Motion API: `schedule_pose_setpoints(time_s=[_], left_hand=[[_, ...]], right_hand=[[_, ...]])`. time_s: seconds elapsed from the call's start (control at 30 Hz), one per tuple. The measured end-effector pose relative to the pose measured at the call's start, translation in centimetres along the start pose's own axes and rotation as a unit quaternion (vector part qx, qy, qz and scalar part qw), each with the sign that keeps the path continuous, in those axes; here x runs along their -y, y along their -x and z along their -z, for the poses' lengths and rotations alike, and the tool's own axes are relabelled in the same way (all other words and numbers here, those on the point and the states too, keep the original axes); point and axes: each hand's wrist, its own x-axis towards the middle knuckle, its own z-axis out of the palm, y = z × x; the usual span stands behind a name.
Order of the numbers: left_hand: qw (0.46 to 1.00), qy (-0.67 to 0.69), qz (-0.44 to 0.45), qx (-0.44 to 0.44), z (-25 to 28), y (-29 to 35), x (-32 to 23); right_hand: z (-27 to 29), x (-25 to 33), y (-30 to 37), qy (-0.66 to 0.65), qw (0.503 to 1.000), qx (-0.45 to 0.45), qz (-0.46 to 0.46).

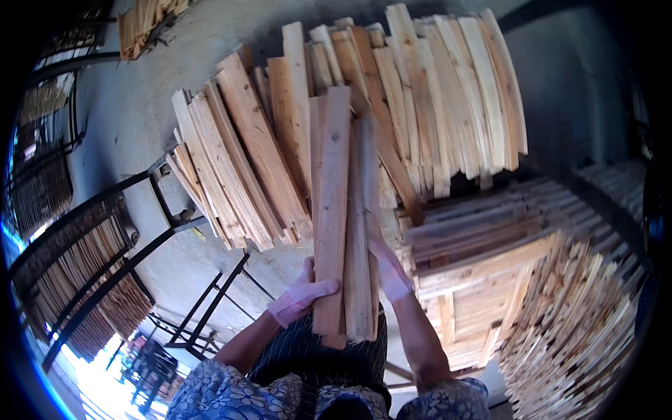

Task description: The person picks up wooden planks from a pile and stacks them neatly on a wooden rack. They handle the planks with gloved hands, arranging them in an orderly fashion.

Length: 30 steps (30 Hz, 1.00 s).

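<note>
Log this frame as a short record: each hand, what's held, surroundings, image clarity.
Left hand: gloved, thumb across the face of the held boards
Right hand: gloved, at the boards' right side, fingers partly hidden
Held: several wooden boards, exact count unclear
Ahead: broad row of wooden boards
Lower right: pile of thin wooden strips
Clarity: blurred around the right hand, dark rim

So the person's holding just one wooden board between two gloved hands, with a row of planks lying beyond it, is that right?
Not quite: it isn't just one. The head view shows several overlapping wooden boards between the gloved left hand and gloved right hand, with the row of planks lying beyond them.
</note>
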Motion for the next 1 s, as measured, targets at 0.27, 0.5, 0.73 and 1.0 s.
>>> schedule_pose_setpoints(time_s=[0.27, 0.5, 0.73, 1.0], left_hand=[[0.987, -0.109, -0.118, -0.02, -4.3, 2.5, 1.4], [0.948, -0.265, -0.132, 0.117, -7.6, 6.7, 8.7], [0.839, -0.44, 0.003, 0.32, -19.6, 3.1, 21.4], [0.725, -0.614, -0.123, 0.285, -25.4, -5.2, 37.3]], right_hand=[[-0.3, 0.9, 0.5, 0.067, 0.986, 0.062, 0.143], [5.0, -4.0, 15.6, -0.082, 0.961, 0.0, 0.264], [17.4, -13.4, 31.4, -0.179, 0.848, -0.312, 0.389], [39.7, -20.7, 29.8, -0.083, 0.766, -0.561, 0.303]])
